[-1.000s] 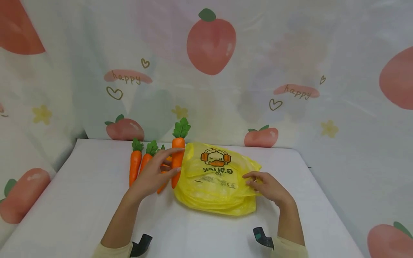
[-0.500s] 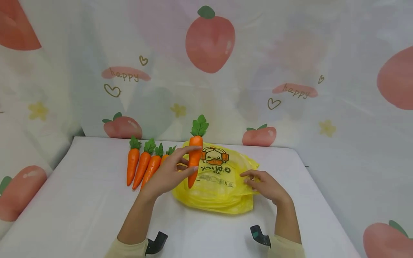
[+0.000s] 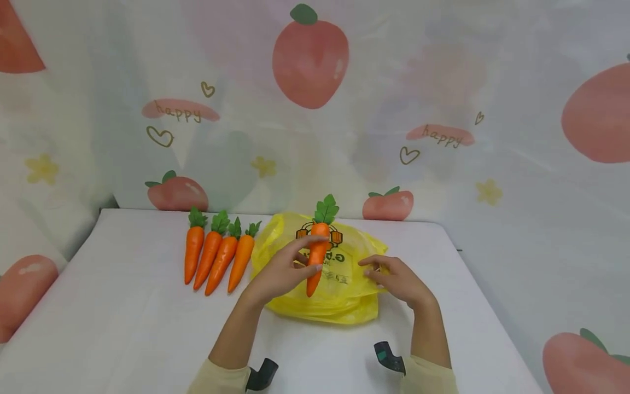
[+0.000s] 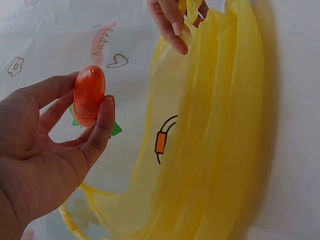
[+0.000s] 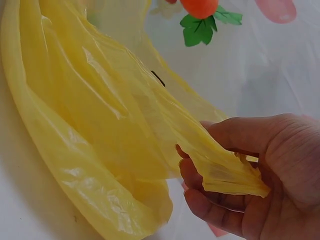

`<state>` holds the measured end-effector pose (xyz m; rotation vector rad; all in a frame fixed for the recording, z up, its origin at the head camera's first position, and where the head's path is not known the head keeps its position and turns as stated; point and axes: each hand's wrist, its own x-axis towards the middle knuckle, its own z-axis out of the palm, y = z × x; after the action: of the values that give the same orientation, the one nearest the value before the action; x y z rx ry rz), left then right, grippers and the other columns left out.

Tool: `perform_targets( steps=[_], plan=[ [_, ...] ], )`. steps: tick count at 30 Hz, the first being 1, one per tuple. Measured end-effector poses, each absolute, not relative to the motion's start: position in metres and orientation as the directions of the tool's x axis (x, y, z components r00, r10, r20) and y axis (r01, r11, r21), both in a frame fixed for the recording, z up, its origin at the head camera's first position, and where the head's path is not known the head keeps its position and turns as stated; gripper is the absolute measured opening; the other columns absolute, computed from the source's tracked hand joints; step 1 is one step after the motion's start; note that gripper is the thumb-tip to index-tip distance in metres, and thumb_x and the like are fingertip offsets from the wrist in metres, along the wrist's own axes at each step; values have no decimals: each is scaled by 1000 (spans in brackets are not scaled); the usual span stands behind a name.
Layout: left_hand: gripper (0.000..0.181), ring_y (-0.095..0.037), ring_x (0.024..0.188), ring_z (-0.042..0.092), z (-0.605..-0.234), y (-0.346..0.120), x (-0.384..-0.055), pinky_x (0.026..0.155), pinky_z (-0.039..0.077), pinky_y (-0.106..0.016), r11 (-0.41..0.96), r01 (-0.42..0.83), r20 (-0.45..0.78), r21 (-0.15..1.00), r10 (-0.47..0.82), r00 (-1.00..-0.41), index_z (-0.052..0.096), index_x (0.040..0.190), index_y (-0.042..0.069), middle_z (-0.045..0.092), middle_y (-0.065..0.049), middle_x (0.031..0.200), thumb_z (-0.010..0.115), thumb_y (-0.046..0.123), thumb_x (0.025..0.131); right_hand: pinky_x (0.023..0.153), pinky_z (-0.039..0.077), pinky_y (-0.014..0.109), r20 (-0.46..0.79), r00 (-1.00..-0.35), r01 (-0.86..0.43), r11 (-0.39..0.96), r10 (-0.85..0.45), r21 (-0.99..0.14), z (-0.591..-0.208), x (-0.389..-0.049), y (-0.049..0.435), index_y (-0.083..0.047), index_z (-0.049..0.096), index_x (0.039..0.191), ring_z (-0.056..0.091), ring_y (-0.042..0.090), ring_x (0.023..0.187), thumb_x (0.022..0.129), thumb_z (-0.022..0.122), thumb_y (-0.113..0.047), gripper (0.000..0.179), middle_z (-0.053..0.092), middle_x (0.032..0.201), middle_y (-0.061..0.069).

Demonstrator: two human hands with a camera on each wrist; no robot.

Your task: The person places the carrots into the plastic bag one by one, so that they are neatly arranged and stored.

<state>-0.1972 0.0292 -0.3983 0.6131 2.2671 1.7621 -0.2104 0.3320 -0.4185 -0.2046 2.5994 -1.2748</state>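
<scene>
My left hand [image 3: 281, 275] pinches an orange toy carrot [image 3: 316, 268] with green leaves between thumb and fingers. The carrot is held above the yellow plastic bag [image 3: 339, 309], leaves pointing away from me, and hides part of the duck print. At the bag's right side, my right hand [image 3: 402, 281] grips its edge; in the right wrist view, the thin plastic [image 5: 227, 172] runs between thumb and curled fingers. From the left wrist view, the carrot's tip end [image 4: 90, 92] faces the camera, beside the bag [image 4: 215, 135].
Several more carrots [image 3: 221, 265] lie side by side on the white table [image 3: 133, 323], left of the bag. A patterned curtain [image 3: 236, 60] closes off the back and sides. A black curved piece sits at each wrist.
My left hand has carried the carrot rightward from the bag's left edge to over its middle, uncovering the other carrots. My right hand keeps its grip on the bag. The head view has shifted slightly.
</scene>
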Motion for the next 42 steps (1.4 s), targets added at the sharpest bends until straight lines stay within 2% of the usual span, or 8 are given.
perform_targets(
  steps=[5, 11, 15, 20, 24, 29, 34, 42],
  plan=[
    [49, -27, 101, 59, -413, 36, -206, 75, 54, -41, 208, 162, 51, 964, 455, -889, 59, 145, 32, 58, 2, 135, 71, 16, 100, 94, 51, 42, -142, -962, -30, 607, -234, -794, -418, -211, 332, -7, 71, 127, 55, 28, 108, 104, 64, -17, 27, 62, 132, 12],
    [49, -26, 94, 61, -428, 44, -213, 76, 54, -44, 203, 117, 3, 972, 488, -873, 60, 144, 29, 58, -1, 134, 72, 14, 99, 94, 52, 43, -143, -960, -32, 604, -239, -796, -419, -211, 332, -7, 71, 127, 55, 28, 109, 104, 64, -18, 27, 63, 132, 11],
    [48, -26, 89, 63, -434, 51, -217, 74, 54, -42, 208, 115, -4, 971, 498, -867, 60, 143, 30, 58, -1, 134, 73, 14, 99, 99, 50, 48, -151, -962, -23, 613, -230, -790, -420, -212, 332, -7, 71, 127, 56, 29, 112, 104, 64, -18, 27, 63, 132, 10],
    [47, -25, 87, 64, -439, 61, -220, 70, 54, -38, 218, 95, -26, 971, 492, -870, 62, 140, 31, 60, 0, 131, 72, 12, 98, 108, 41, 58, -146, -960, -33, 612, -240, -790, -421, -212, 331, -8, 72, 127, 50, 34, 124, 103, 65, -18, 27, 62, 134, 10],
    [47, -24, 91, 65, -443, 68, -219, 74, 56, -40, 218, 59, -57, 974, 487, -871, 62, 141, 30, 59, -1, 132, 73, 14, 99, 109, 38, 60, -139, -957, -46, 605, -255, -795, -422, -214, 329, -8, 72, 127, 44, 36, 132, 103, 65, -19, 27, 62, 135, 9],
    [48, -25, 96, 65, -447, 73, -221, 80, 57, -41, 208, 25, -80, 978, 482, -872, 61, 143, 26, 59, -5, 132, 73, 16, 99, 108, 39, 60, -140, -953, -53, 605, -268, -795, -425, -215, 326, -9, 72, 126, 48, 35, 128, 103, 65, -20, 26, 63, 132, 8],
    [51, -25, 99, 66, -451, 76, -223, 83, 58, -39, 195, 4, -90, 981, 469, -879, 60, 144, 27, 58, -10, 128, 75, 14, 97, 110, 36, 61, -139, -955, -51, 604, -264, -796, -425, -215, 325, -9, 73, 126, 48, 34, 129, 103, 65, -20, 26, 64, 134, 7],
    [52, -27, 102, 64, -456, 85, -228, 83, 57, -39, 198, -17, -105, 980, 442, -891, 59, 145, 26, 59, -10, 125, 75, 14, 96, 102, 45, 53, -138, -954, -51, 595, -268, -802, -424, -216, 324, -11, 74, 125, 51, 32, 119, 102, 67, -19, 26, 65, 122, 6]
  ],
)
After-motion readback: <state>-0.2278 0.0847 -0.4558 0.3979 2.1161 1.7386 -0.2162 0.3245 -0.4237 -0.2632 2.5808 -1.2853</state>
